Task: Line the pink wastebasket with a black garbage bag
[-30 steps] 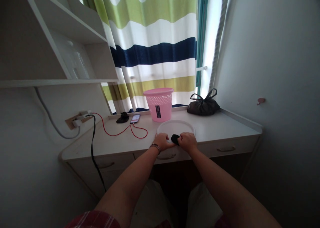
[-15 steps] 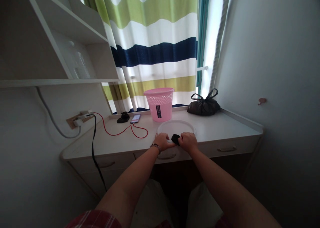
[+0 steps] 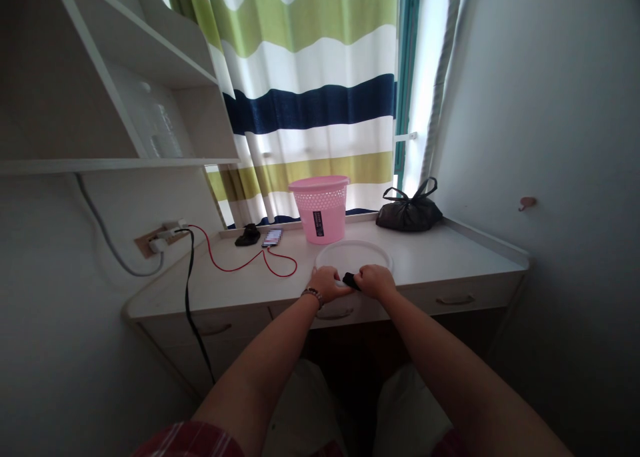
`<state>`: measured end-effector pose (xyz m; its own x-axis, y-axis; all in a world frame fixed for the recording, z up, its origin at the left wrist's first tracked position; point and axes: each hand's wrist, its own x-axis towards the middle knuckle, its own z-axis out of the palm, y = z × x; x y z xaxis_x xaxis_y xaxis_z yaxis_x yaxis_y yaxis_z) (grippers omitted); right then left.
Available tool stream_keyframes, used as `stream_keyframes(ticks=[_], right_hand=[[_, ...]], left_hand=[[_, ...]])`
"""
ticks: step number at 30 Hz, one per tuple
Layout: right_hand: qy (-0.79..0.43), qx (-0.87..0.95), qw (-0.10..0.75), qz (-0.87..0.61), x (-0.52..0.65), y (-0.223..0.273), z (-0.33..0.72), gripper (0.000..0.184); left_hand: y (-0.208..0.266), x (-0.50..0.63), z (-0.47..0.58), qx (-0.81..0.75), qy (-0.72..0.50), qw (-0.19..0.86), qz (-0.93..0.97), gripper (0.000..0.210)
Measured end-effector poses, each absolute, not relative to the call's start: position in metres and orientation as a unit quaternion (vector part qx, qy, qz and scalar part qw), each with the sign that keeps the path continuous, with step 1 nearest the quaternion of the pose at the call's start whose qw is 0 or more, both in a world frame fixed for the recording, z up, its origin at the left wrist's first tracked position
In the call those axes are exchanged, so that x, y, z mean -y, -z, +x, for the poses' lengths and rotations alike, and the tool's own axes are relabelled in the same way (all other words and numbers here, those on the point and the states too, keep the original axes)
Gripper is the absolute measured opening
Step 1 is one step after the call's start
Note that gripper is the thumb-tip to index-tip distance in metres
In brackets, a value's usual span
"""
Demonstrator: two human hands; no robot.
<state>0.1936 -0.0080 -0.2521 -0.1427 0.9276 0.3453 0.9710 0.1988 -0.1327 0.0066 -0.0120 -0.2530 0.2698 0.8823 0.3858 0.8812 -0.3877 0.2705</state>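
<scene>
A pale, round ring or lid [image 3: 355, 243] lies at the front edge of the desk; I cannot tell whether its middle is open. My left hand [image 3: 326, 283], a beaded bracelet at its wrist, is closed on the near rim. A small black bundle [image 3: 350, 280], cloth or plastic, sits between my hands at that rim. The fingers of my right hand [image 3: 375, 281] are curled around the bundle, and part of it is hidden under them. Just behind the ring stands a pink wastebasket [image 3: 333, 220] with a lattice band and a dark label.
A tied black plastic bag [image 3: 409, 213] sits at the back right of the desk [image 3: 465, 253]. To the left lie a phone [image 3: 273, 237] on a red cable [image 3: 230, 269] and a crumpled black item [image 3: 247, 235]. A black cord [image 3: 188, 297] hangs over the left side.
Less of the black bundle shows between my hands, and my right hand has shifted very slightly. My left hand keeps its place at the rim.
</scene>
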Motion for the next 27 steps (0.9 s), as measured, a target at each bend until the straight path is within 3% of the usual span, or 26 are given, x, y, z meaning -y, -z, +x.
stream_keyframes(ticks=[16, 27], right_hand=[[0.021, 0.748, 0.140, -0.649, 0.0093, 0.2449, 0.1911, 0.041], [0.036, 0.750, 0.169, -0.638, 0.0050, 0.2524, 0.1936, 0.039]], left_hand=[[0.2541, 0.0119, 0.0059, -0.550, -0.247, -0.007, 0.798, 0.060], [0.2548, 0.0118, 0.0040, -0.531, -0.256, -0.013, 0.808, 0.060]])
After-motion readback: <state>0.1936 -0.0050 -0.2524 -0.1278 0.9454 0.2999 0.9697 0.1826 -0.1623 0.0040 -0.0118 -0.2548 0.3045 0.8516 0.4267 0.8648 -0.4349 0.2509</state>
